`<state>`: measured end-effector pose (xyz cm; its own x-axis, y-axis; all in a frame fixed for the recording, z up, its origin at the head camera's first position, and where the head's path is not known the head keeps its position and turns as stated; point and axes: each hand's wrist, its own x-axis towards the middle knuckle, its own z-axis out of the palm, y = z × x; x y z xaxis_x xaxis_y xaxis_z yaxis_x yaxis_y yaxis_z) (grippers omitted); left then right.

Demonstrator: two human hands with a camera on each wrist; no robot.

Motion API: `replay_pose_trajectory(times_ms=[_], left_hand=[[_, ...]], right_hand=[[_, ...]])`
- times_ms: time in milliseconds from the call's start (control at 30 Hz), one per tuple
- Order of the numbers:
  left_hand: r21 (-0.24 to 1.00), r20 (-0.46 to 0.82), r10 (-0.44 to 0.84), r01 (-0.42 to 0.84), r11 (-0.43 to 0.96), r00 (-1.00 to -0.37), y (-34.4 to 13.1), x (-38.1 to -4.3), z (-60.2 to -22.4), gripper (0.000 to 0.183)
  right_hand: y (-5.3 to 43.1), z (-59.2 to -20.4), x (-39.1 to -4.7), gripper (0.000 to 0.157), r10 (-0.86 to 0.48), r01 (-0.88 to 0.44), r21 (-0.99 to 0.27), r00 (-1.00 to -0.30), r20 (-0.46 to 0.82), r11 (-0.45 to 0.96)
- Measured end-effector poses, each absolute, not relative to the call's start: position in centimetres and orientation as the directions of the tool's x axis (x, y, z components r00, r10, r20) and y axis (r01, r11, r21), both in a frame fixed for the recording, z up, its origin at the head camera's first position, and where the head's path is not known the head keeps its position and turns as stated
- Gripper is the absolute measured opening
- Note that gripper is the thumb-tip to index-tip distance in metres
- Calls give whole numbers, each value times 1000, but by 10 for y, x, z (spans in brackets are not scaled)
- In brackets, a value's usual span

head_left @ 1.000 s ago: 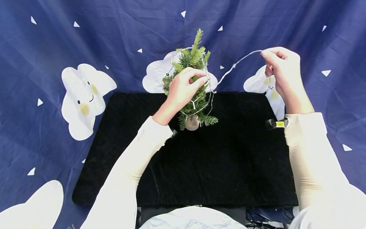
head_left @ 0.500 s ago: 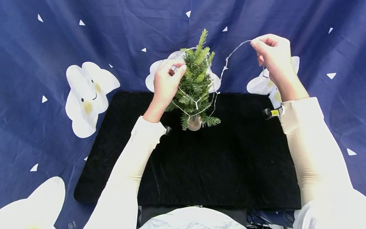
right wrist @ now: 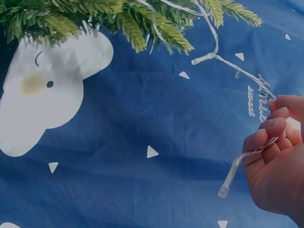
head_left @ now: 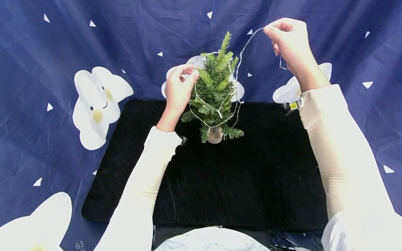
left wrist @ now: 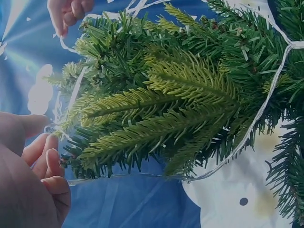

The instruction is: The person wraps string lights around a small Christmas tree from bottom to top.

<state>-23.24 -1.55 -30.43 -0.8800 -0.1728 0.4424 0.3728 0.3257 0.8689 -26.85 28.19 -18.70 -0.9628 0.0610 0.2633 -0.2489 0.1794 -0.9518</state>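
A small green artificial Christmas tree (head_left: 213,90) stands upright on a pale round base (head_left: 215,136). Clear string lights (head_left: 216,126) loop around its branches. At the tree's left side, my left hand (head_left: 179,89) pinches the wire between thumb and fingertips, close against the needles. My right hand (head_left: 291,43) is raised above and right of the treetop, pinching another stretch of the strand, which curves down to the tree. In the right wrist view, a short tail with a clear bulb end (right wrist: 228,178) hangs below the right hand (right wrist: 278,156).
The tree is near the back of a black cloth-covered table (head_left: 238,184). Behind it hangs a blue curtain (head_left: 132,42) with white triangles and smiling clouds (head_left: 102,101). Dark cables (head_left: 282,240) lie below the table's front edge at the right.
My right hand has risen and moved left toward the treetop with the strand. The left hand has shifted from in front of the tree to its left side, drawing wire there.
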Motion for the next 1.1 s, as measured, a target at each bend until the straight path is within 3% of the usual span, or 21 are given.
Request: replay_pose_trajectory(times_ms=[300, 767, 1100], left_hand=[[889, 414, -156, 362, 281, -897, -12, -230, -305, 22], [905, 405, -178, 365, 219, -897, -12, -231, -308, 20], [915, 384, -170, 350, 201, -907, -9, -230, -309, 19]], right_hand=[[259, -168, -279, 8, 38, -235, -941, -967, 252, 242], [216, -156, -278, 7, -42, -267, -939, -964, 264, 218], [197, -158, -258, 8, -141, -336, -883, -942, 306, 328]])
